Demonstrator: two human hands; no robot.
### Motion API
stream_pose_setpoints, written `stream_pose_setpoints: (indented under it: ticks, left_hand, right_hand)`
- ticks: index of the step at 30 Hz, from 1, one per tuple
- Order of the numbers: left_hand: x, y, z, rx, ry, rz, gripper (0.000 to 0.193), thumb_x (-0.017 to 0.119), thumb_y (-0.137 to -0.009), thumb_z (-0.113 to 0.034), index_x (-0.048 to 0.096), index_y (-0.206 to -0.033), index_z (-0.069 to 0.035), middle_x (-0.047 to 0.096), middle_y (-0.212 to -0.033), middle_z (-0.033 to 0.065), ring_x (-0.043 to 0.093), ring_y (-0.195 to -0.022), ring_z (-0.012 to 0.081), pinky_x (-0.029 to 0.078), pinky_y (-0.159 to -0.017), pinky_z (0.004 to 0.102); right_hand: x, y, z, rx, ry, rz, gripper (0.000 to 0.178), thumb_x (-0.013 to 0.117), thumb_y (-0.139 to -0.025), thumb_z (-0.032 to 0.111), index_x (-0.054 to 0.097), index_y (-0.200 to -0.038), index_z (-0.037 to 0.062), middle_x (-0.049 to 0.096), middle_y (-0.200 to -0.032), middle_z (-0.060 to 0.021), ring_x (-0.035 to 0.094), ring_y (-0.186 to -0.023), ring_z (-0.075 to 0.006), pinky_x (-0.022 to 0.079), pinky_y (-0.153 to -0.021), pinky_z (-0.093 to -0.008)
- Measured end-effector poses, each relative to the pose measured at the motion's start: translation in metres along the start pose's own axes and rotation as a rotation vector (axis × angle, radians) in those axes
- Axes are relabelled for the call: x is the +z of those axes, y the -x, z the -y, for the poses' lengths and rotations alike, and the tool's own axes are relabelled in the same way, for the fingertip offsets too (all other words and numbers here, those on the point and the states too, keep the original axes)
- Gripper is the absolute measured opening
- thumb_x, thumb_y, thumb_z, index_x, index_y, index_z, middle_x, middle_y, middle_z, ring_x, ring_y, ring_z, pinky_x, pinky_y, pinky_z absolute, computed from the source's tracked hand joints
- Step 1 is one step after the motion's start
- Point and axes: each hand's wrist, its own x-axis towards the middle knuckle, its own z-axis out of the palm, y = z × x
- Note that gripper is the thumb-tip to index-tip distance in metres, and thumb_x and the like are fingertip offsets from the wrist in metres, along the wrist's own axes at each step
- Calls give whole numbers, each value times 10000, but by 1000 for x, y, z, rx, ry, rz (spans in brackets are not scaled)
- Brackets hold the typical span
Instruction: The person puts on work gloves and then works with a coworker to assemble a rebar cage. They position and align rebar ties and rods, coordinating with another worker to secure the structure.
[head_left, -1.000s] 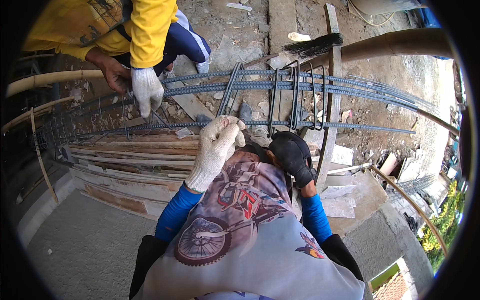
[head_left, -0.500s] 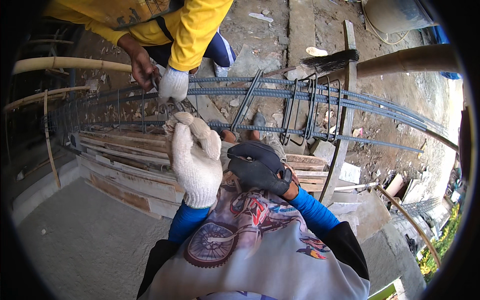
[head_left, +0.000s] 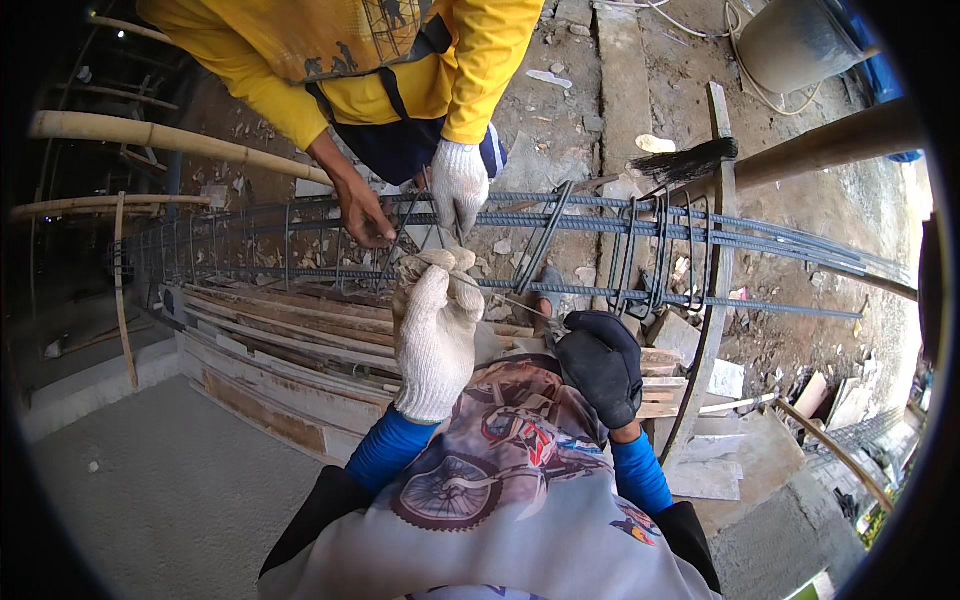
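My left hand (head_left: 437,335), in a white knit glove, is closed with its fingertips pinched at the near bar of a steel rebar cage (head_left: 560,222). A thin tie wire (head_left: 520,305) stretches from those fingertips to my right hand (head_left: 602,368). That hand wears a black glove and is closed around the wire's other end, in front of my shirt. Across the cage, a co-worker in yellow sleeves has a white-gloved hand (head_left: 460,185) close to my left fingertips. The co-worker's bare hand (head_left: 365,215) is beside a slanted stirrup (head_left: 398,240).
Several loose stirrups (head_left: 660,250) hang on the bars at right, near a wooden crosspiece (head_left: 718,210). Stacked boards (head_left: 290,325) lie below the cage at left. Bamboo poles (head_left: 200,140) cross the far left. A grey bucket (head_left: 800,45) stands far right.
My right hand has moved right, away from my left, and the wire between them now shows. The co-worker's bare hand has come away from the gloved one and lowered toward the bars.
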Motion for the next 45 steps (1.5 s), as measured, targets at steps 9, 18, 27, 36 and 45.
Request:
stream_pose_setpoints:
  ticks: [9,18,27,36,45]
  left_hand:
    - [-37,-53,-53,-181,25,299,197,582,-1090,-212,632,-1246,-102,709,-1101,118,630,-833,144,522,-746,294]
    - [-46,-66,-40,-476,-53,284,130,594,-1070,-160,669,-1144,-83,739,-1054,113,645,-791,135,532,-687,254]
    - [-92,-61,-19,-731,-290,364,182,566,-1073,-149,648,-1210,-61,745,-1051,139,747,-819,186,623,-728,310]
    - [-53,-43,-12,-915,-50,482,184,557,-1093,-179,647,-1208,-66,736,-1114,156,747,-854,198,618,-754,320]
    - [-7,-27,13,-1162,214,514,248,494,-1108,-162,626,-1250,-7,706,-1234,221,762,-959,225,653,-754,330]
  right_hand:
    - [68,22,9,34,87,-364,329,820,-812,60,751,-1122,-24,764,-1118,-147,722,-1031,-250,550,-935,-366]
    - [119,96,13,173,290,-563,324,837,-806,73,762,-1108,-16,774,-1059,-140,736,-979,-256,564,-902,-370]
    - [130,123,-36,194,300,-544,284,793,-843,129,764,-1091,-5,760,-1065,-158,736,-993,-296,564,-898,-385]
    - [74,149,48,177,708,-805,185,785,-805,23,756,-979,-32,758,-931,-151,724,-853,-280,565,-812,-377]
    - [8,215,150,177,990,-955,159,662,-877,-78,704,-1026,-40,665,-917,-138,632,-774,-214,507,-624,-329]
